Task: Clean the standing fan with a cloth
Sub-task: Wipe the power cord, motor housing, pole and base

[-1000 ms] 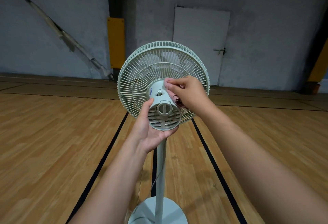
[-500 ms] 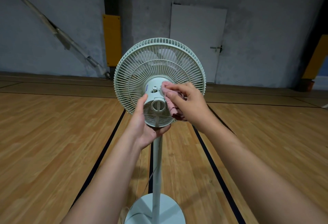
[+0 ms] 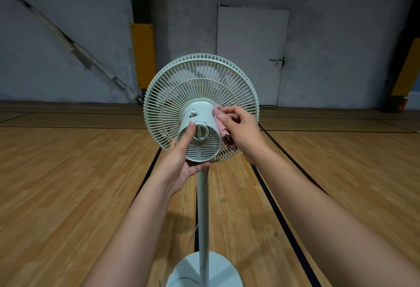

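- Since a second ago the right hand [image 3: 241, 132] has worked the pink cloth [image 3: 218, 117] from the top edge of the motor housing [image 3: 200, 143] down onto its right flank. The left hand [image 3: 181, 164] has stayed under the housing.
- Progress, as I judge it: only the housing is being wiped. The grille [image 3: 201, 77], blades, pole [image 3: 202, 207] and base [image 3: 204, 270] still look to be left, so the job is early to midway.
- The right hand's fingers and thumb pinch the bunched cloth and press it to the housing where it meets the grille, and a loose tail hangs below.
- The left hand cups the housing from beneath, its thumb lying up the slotted back face. Its fingers are hidden — probably wrapped round the far underside.
- The fan stands upright on the wooden floor [image 3: 68, 184], straight ahead — its head sits between the two hands.
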Demonstrator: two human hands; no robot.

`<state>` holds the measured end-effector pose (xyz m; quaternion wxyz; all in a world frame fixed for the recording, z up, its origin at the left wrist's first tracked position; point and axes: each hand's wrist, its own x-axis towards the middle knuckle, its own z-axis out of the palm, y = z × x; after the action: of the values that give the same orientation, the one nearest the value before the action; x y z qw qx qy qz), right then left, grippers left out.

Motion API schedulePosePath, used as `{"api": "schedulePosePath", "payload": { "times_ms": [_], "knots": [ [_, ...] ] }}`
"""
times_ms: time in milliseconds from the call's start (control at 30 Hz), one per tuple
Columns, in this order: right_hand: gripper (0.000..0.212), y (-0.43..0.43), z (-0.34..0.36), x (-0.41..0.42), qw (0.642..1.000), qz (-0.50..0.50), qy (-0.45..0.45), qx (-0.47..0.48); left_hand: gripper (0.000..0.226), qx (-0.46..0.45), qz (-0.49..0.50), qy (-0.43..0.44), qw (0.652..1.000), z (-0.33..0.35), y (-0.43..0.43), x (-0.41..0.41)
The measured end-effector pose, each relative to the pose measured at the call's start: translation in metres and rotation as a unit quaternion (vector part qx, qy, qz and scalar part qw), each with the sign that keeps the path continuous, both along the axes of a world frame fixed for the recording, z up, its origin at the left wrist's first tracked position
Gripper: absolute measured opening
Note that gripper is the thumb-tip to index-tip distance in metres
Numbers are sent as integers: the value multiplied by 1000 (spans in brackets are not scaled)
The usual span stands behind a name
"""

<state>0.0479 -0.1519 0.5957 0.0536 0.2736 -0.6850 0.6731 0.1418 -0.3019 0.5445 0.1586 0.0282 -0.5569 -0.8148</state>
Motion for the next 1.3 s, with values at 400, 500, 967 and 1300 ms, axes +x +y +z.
{"api": "schedulePosePath", "payload": {
  "times_ms": [400,500,967,1300],
  "knots": [
    [8,5,-26,-4,997,6,12,-75,82,-160,128,-26,978,-10,-2,-2],
    [11,17,-40,14,995,35,42,-79,79,-151,122,-25,981,-10,-3,-1],
    [6,-1,-38,-14,993,12,-38,-112,70,-110,98,-8,989,-14,-3,-8],
    [17,-17,-50,-29,989,-10,-79,-123,74,-166,128,-11,978,-16,-4,-13]
  ]
}}
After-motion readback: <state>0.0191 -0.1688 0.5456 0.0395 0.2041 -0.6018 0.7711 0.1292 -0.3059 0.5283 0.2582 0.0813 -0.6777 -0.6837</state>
